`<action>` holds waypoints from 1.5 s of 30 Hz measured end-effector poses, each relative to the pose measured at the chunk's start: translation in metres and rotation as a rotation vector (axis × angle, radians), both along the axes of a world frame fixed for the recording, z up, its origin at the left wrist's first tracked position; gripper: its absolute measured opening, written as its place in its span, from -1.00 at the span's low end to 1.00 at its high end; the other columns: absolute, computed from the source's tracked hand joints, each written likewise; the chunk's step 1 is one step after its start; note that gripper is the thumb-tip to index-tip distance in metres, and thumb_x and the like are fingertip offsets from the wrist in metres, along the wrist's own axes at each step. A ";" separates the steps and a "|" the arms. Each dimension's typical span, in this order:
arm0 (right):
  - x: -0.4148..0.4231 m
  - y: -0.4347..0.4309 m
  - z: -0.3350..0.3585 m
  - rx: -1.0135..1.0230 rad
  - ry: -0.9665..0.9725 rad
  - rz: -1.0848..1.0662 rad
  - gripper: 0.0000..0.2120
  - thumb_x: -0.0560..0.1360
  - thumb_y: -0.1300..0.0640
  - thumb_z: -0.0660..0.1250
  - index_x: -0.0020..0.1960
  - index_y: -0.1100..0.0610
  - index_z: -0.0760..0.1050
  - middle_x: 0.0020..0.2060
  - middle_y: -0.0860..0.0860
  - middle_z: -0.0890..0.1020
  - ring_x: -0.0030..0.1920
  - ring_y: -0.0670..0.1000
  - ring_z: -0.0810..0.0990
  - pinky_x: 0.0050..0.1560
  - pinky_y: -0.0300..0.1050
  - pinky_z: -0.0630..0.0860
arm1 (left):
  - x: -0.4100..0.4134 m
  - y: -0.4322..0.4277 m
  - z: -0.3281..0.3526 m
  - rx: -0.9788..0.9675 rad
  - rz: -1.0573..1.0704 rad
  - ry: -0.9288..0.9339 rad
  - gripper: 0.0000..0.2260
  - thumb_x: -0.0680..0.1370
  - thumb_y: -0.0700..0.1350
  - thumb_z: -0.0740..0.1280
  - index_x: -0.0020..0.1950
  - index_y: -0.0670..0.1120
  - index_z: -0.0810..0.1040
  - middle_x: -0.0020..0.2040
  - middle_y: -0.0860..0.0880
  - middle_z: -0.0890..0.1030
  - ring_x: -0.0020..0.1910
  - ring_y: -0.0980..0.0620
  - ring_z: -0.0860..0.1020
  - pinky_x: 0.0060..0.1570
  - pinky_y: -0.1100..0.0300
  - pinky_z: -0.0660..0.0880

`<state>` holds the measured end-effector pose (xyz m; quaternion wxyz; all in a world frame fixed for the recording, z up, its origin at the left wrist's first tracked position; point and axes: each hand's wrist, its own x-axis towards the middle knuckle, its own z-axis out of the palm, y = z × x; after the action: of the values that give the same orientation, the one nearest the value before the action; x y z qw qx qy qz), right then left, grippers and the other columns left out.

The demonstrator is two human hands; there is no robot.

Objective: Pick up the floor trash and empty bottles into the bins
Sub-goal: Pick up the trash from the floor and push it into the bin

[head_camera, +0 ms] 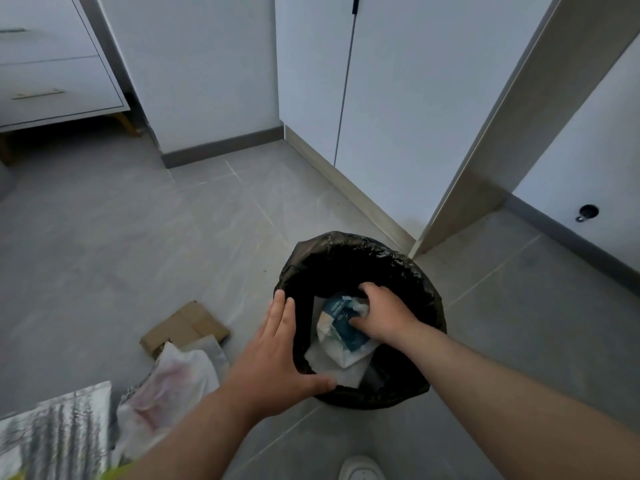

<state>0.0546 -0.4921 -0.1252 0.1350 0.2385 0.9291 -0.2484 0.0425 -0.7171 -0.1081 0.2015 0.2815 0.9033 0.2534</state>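
Bin (349, 245) with a black liner stands on the grey floor (138, 237) by a wall corner. The right hand (388, 317) reaches inside it, fingers curled round a blue-and-white packet (346, 341) that lies on white paper. The left hand (277, 348) rests on the near-left rim, fingers straight and thumb along the edge. Cardboard (183, 327), a white bag (173, 382) and a silvery sheet (59, 438) lie on the floor just left of the bin.
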 end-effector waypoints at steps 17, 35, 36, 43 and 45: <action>-0.005 -0.047 -0.051 0.090 -0.558 0.251 -0.08 0.45 -0.28 0.24 0.55 0.00 -0.24 0.55 0.18 -0.08 0.47 0.25 0.20 0.37 0.13 0.31 | 0.001 0.003 -0.010 0.024 0.008 0.042 0.14 0.24 0.42 0.33 0.41 0.08 -0.47 0.44 0.13 -0.52 0.47 0.15 -0.40 0.49 0.17 -0.11; -0.050 -0.192 0.079 -0.149 0.321 0.387 -0.65 0.53 0.10 0.25 0.31 0.12 0.45 0.26 0.03 0.50 0.27 0.01 0.46 0.23 -0.19 0.33 | -0.008 -0.227 -0.011 0.236 0.790 0.017 -0.32 0.48 0.16 0.27 0.49 -0.16 0.23 0.51 -0.14 0.25 0.49 -0.05 0.20 0.43 0.10 0.11; -0.053 -0.206 0.070 -0.161 0.246 0.399 -0.65 0.52 0.10 0.25 0.29 0.12 0.46 0.24 0.04 0.51 0.25 0.02 0.48 0.22 -0.16 0.36 | -0.005 -0.248 -0.024 0.225 0.877 -0.031 -0.38 0.50 0.10 0.28 0.45 -0.21 0.28 0.46 -0.19 0.32 0.45 -0.12 0.27 0.40 0.04 0.17; -0.053 -0.263 -0.023 -0.203 -0.267 0.308 -0.55 0.47 0.04 0.31 0.33 0.15 0.42 0.27 0.08 0.53 0.26 0.12 0.51 0.17 -0.15 0.45 | 0.023 -0.342 -0.121 -0.034 1.196 -0.267 -0.46 0.40 0.08 0.35 0.20 -0.29 0.47 0.17 -0.30 0.53 0.17 -0.26 0.49 0.11 -0.03 0.42; -0.050 -0.268 -0.041 -0.214 -0.319 0.240 -0.55 0.53 0.06 0.32 0.35 0.21 0.39 0.30 0.13 0.50 0.30 0.13 0.47 0.15 -0.15 0.40 | 0.019 -0.354 -0.140 -0.106 1.233 -0.261 -0.46 0.39 0.10 0.31 0.18 -0.29 0.47 0.15 -0.31 0.55 0.12 -0.28 0.51 0.06 -0.01 0.43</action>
<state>0.0050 -0.7605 -0.1664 0.3333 0.1469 0.8859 -0.2871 0.0616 -1.0713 -0.2477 0.1408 -0.3344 0.8788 0.3100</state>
